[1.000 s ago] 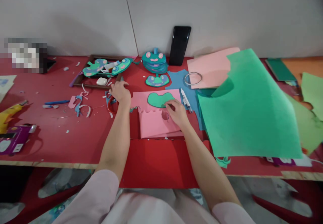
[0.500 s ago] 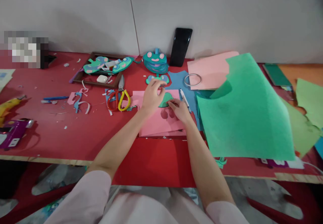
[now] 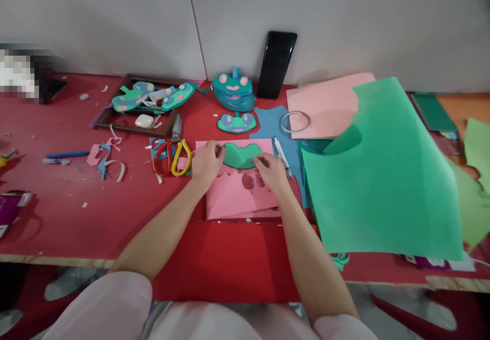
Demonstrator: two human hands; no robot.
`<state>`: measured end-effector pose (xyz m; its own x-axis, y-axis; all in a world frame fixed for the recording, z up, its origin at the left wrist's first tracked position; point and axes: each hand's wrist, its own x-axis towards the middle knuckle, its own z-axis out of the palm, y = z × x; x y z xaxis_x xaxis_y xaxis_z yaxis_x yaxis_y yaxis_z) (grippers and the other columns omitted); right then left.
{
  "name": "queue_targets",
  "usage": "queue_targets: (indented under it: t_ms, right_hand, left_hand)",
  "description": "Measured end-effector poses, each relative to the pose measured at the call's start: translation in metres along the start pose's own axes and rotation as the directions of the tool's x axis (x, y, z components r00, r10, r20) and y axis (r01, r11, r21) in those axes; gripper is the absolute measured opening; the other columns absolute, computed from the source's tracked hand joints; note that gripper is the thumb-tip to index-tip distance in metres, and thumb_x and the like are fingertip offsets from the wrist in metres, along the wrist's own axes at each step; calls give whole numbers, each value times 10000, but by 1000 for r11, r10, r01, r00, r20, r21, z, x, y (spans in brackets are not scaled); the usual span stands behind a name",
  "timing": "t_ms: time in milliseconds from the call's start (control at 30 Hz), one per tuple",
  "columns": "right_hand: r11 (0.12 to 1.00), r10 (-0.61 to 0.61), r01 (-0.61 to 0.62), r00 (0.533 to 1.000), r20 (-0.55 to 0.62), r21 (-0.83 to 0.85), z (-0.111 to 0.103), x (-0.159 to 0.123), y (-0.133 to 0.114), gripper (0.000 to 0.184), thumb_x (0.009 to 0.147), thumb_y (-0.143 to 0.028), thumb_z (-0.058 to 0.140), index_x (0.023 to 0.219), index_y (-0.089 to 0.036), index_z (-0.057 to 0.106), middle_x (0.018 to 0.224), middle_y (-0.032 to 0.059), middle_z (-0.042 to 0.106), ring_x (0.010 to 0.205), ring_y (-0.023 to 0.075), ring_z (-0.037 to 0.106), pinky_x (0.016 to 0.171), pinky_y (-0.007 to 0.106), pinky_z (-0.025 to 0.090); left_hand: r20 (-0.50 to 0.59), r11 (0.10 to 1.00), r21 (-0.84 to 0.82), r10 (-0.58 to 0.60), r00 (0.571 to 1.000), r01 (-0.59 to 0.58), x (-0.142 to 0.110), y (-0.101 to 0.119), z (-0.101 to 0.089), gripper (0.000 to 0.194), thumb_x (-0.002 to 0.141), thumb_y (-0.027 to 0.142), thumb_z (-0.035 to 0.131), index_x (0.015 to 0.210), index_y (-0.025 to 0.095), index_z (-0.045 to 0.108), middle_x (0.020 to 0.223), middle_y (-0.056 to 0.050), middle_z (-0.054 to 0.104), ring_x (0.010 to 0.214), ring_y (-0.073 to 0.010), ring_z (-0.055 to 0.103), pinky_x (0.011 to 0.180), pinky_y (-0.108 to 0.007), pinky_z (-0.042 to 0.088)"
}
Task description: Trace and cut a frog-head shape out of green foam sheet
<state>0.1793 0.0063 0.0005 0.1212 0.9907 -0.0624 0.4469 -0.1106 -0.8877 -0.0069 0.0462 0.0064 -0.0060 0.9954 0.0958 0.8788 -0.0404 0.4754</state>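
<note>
Between my hands a green felt cutout (image 3: 242, 156) with a wavy, frog-head outline lies over the pink felt sheets (image 3: 225, 197). My left hand (image 3: 207, 164) pinches the cutout's left end, and my right hand (image 3: 270, 169) pinches its right end between thumb and fingers. Round holes show in the pink sheet just below. Beyond the cutout rests a finished-looking frog face (image 3: 236, 122) with blue and pink eye pieces. A white marker (image 3: 281, 153) lies right of the pink sheets. Red-and-yellow-handled scissors (image 3: 176, 148) are left of my left hand.
A large green felt sheet (image 3: 383, 187) covers the right side, with a metal ring (image 3: 295, 121) behind it. A black phone (image 3: 277, 64) leans on the wall. A brown frame tray (image 3: 130, 126) holds more frog pieces. Felt scraps (image 3: 105, 161) lie to the left.
My left hand has come down and left, from above the cutout to its left end. The green cutout now shows nearly whole between both hands. The camera view has shifted slightly.
</note>
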Motion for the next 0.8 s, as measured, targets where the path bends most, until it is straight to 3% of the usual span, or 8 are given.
queue_targets:
  t_ms: [133, 300, 567, 667, 800]
  right_hand:
    - [1000, -9, 9, 1000, 4, -15, 0, 1, -2, 172, 791, -298, 501, 754, -189, 629, 765, 50, 662, 728, 177, 603, 701, 300, 442]
    - [1000, 12, -12, 1000, -5, -15, 1, -1, -3, 183, 798, -308, 505, 773, -179, 633, 767, 47, 664, 670, 156, 588, 663, 283, 433]
    - [935, 195, -98, 946, -261, 341, -3, -1, -4, 366, 844, -516, 426, 974, -198, 553, 685, -4, 565, 429, 84, 422, 420, 225, 346]
    - [947, 163, -90, 962, -217, 309, -5, -2, -6, 382, 832, -522, 457, 988, -192, 570, 579, -37, 493, 442, 90, 410, 440, 227, 341]
    - [991, 37, -13, 983, -181, 137, -3, -2, -8, 279, 782, -435, 572, 864, -172, 612, 595, -35, 499, 529, 93, 440, 531, 235, 369]
  left_hand:
    - [25, 986, -165, 7, 1000, -3, 0, -1, 1, 126, 779, 283, 576, 873, 202, 550, 911, -41, 644, 786, -165, 602, 688, -278, 442]
    - [91, 931, -363, 87, 992, -48, 3, -8, 6, 168, 795, 239, 552, 959, 202, 565, 849, -16, 657, 758, -144, 604, 704, -264, 464]
    - [0, 809, -584, 85, 996, -69, 11, -14, 11, 139, 805, 299, 562, 894, 193, 576, 789, 8, 630, 742, -124, 600, 688, -239, 469]
    - [-3, 766, -640, 74, 997, -59, 12, -14, 9, 171, 800, 342, 568, 878, 190, 567, 782, 11, 620, 739, -122, 596, 679, -237, 471]
    - [11, 767, -638, 90, 996, -62, 11, -13, 9, 190, 805, 357, 566, 895, 191, 569, 815, 5, 624, 772, -128, 599, 711, -245, 471]
